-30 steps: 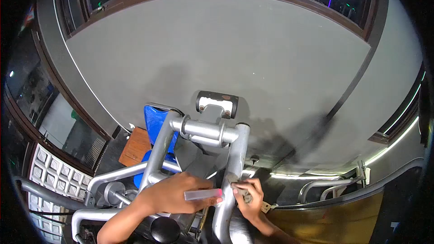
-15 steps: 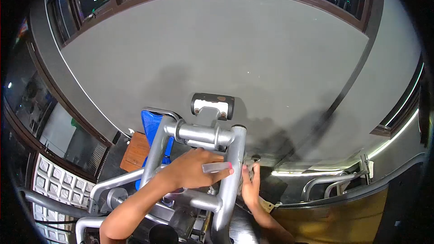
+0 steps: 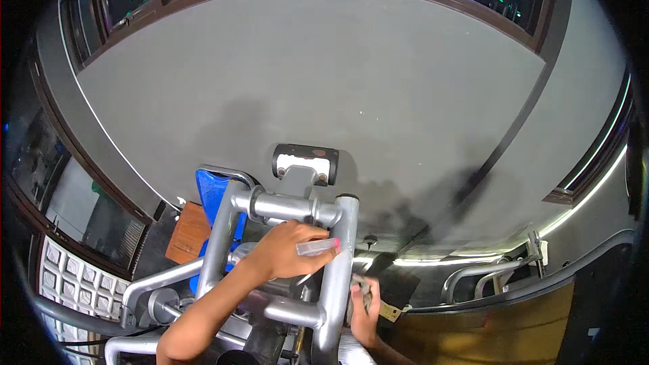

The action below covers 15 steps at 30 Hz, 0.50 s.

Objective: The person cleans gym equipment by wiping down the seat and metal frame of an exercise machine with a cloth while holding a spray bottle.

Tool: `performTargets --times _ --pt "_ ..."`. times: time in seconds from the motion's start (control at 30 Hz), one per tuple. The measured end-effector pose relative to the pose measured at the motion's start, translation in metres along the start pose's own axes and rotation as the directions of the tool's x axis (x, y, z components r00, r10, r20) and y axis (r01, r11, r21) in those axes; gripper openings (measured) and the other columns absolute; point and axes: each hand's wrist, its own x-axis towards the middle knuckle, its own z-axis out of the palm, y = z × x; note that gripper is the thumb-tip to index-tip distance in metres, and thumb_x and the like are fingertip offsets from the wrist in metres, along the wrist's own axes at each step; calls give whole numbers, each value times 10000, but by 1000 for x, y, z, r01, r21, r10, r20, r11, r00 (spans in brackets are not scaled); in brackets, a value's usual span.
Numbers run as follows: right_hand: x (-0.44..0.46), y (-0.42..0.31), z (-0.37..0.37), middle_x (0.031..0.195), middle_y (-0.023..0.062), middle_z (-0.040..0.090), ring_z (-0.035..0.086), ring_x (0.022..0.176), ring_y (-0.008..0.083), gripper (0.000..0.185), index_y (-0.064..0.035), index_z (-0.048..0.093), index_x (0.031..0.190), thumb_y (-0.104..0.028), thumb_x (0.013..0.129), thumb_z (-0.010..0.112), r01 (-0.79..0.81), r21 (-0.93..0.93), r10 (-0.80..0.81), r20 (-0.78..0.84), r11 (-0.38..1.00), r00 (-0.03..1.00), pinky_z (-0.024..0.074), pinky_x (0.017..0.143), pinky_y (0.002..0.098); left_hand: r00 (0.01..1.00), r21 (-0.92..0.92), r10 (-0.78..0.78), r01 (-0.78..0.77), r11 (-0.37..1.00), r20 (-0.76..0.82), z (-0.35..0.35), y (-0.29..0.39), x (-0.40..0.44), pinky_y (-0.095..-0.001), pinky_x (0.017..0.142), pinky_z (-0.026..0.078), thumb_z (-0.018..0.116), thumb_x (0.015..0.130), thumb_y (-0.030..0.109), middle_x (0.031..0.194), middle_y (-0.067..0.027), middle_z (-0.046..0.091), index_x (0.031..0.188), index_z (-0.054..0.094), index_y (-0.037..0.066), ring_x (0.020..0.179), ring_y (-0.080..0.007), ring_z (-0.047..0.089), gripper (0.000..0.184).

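My left hand (image 3: 292,247) is closed around what looks like a spray bottle (image 3: 316,248), with a clear head and a pink tip. The tip points at the right upright of a silver tubular frame (image 3: 340,250), part of a gym machine. My fingers hide most of the bottle. Lower down, on the right side of that upright, my right hand (image 3: 366,318) grips a crumpled grey cloth (image 3: 360,290). The cloth is beside the tube; I cannot tell whether it touches.
A black-ended roller pad (image 3: 305,157) stands beyond the frame, near the grey wall (image 3: 324,67). Left of the frame are a blue pad (image 3: 213,196) and a brown wooden box (image 3: 187,233). Another machine's bent metal bar (image 3: 473,274) is at the right.
My right hand has slid down along the right upright with the cloth. The left hand still holds the bottle near the same tube, and the view has shifted slightly.
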Motion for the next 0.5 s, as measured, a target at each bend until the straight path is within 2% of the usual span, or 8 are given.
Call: performTargets --times 0.07,0.1,0.2,0.27,0.37,0.4,0.43,0.5 --pt "34 2 0 955 43 574 552 912 140 199 -12 582 1095 -183 997 605 228 -212 -220 61 950 973 437 832 279 961 -60 76 -95 994 -266 15 -14 -2 -439 852 519 686 838 482 966 -149 725 976 747 100 907 -384 652 410" --pt "52 3 1 960 86 588 586 914 195 212 0 604 1078 -189 982 625 354 -327 -341 96 876 935 451 843 308 960 -66 78 -99 993 -270 13 -15 -3 -439 852 519 686 838 482 966 -149 725 976 747 100 907 -384 652 410" --pt "96 -33 18 933 84 575 573 903 190 150 1 632 1047 -119 958 620 442 -448 -425 145 777 893 451 820 306 953 -43 118 -135 990 -277 7 -13 -1 -427 768 516 713 839 426 943 -169 709 925 732 90 836 -376 650 347" --pt "116 -50 24 978 151 578 596 885 299 173 12 627 1029 -83 894 679 545 -492 -477 269 678 837 473 805 357 989 -238 -17 -18 971 -145 3 -14 4 -408 699 501 729 848 357 869 -179 679 868 696 57 787 -354 646 303" --pt "113 -58 23 925 143 583 593 895 268 142 10 660 961 -69 851 703 562 -526 -446 343 638 827 474 788 344 953 -214 5 -73 974 -304 6 -18 8 -385 661 485 722 870 306 797 -168 628 844 669 32 753 -315 637 280" --pt "108 -59 16 914 117 597 597 892 272 142 -9 674 938 -83 829 726 575 -520 -384 435 631 814 487 770 361 952 -218 4 -74 973 -305 8 -22 10 -385 661 485 722 870 306 797 -168 628 844 669 32 753 -315 637 280" --pt "102 -68 14 914 117 597 597 892 272 142 -9 674 938 -83 829 726 574 -524 -378 439 629 815 487 770 361 942 -290 -9 -94 952 -335 14 -28 13 -391 666 486 715 879 304 772 -156 601 832 656 24 723 -310 624 290" --pt "85 -91 12 896 85 601 596 892 277 154 -37 679 924 -83 792 744 752 -455 -238 756 477 609 492 753 377 932 -370 -34 -110 922 -362 23 -33 13 -397 671 487 707 888 302 747 -144 575 821 643 17 693 -305 611 300"
